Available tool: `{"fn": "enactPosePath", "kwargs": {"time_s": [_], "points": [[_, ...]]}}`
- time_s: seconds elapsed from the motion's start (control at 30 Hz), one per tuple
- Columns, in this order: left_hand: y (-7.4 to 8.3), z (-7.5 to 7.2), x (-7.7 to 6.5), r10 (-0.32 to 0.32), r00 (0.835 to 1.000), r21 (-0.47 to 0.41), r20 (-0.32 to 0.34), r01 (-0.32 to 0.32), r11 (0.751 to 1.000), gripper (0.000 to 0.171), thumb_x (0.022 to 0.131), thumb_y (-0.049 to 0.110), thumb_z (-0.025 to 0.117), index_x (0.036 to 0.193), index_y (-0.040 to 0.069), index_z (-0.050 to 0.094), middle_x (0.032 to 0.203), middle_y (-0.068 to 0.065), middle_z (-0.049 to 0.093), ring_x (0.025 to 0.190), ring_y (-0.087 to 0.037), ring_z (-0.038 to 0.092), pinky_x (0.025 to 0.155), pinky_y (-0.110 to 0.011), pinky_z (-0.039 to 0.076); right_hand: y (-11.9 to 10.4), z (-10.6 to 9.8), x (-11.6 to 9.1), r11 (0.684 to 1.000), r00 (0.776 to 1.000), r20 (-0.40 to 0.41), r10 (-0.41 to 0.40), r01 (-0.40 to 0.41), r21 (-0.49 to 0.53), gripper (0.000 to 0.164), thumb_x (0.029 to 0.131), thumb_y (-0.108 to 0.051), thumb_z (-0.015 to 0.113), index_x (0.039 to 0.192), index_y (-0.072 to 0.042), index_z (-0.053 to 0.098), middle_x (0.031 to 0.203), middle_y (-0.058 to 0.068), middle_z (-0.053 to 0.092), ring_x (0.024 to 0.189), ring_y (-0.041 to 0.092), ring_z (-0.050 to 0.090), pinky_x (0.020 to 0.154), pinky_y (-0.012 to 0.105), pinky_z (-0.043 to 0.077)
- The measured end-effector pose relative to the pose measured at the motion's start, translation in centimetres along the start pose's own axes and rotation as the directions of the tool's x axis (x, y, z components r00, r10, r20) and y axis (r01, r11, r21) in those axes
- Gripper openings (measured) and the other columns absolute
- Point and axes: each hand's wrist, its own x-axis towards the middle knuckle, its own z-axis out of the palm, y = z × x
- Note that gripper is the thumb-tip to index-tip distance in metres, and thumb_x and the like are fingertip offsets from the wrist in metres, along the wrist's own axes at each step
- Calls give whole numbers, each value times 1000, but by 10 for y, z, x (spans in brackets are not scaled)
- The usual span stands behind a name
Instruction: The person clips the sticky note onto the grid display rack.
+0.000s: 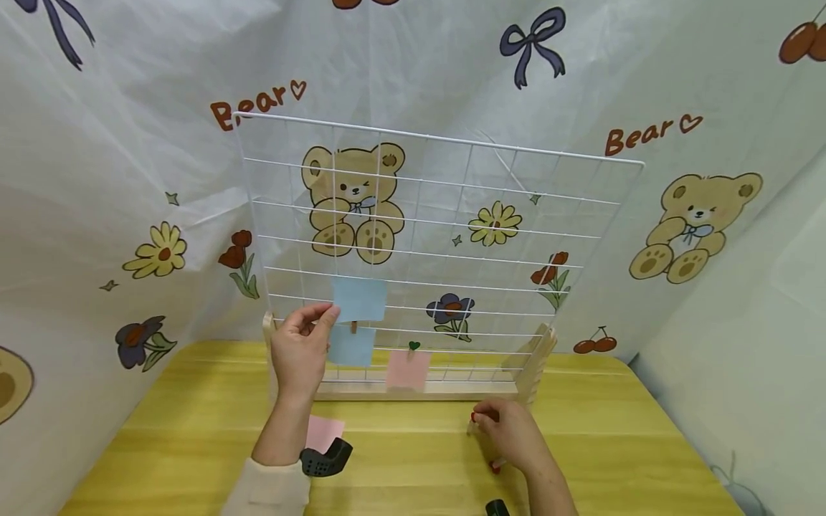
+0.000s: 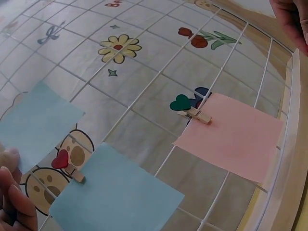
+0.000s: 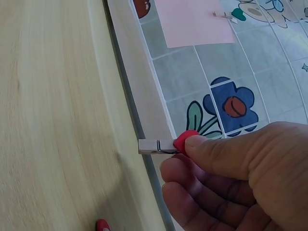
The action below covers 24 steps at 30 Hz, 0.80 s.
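My left hand (image 1: pixel 303 351) pinches the left edge of a blue paper square (image 1: pixel 359 299) against the white wire grid (image 1: pixel 439 136). Just below it, a second blue paper (image 2: pixel 118 192) hangs from a small wooden clothespin (image 2: pixel 74 172) topped with a red heart. A pink paper (image 1: pixel 408 370) hangs lower to the right, under a clothespin with a green heart (image 2: pixel 180 103). Over the table in front of the grid, my right hand (image 1: pixel 510 430) pinches another wooden clothespin (image 3: pixel 156 146) by its red heart end, between thumb and fingers.
Another red-topped clothespin (image 1: pixel 496 466) lies on the yellow wood-grain table (image 1: pixel 400 459) beneath the right hand. A loose pink paper (image 1: pixel 324 432) lies by the left forearm. The grid stands in a wooden base (image 1: pixel 419 391), before a bear-printed cloth (image 1: pixel 439 64).
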Motion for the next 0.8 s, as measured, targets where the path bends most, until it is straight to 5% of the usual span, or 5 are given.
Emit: {"fn": "enactPosePath", "kwargs": {"time_s": [0.8], "points": [[-1,5,4,39,999,15,-37,-38,999,24,88,31,82,99,10,79,84,5,68,54,-6,49,48,-18,45,-15,1,0,999,997,-71,-27,29,24,5,93,-12,74,95,-16,77,87,-9,74,79,5,61,71,23,52]]}}
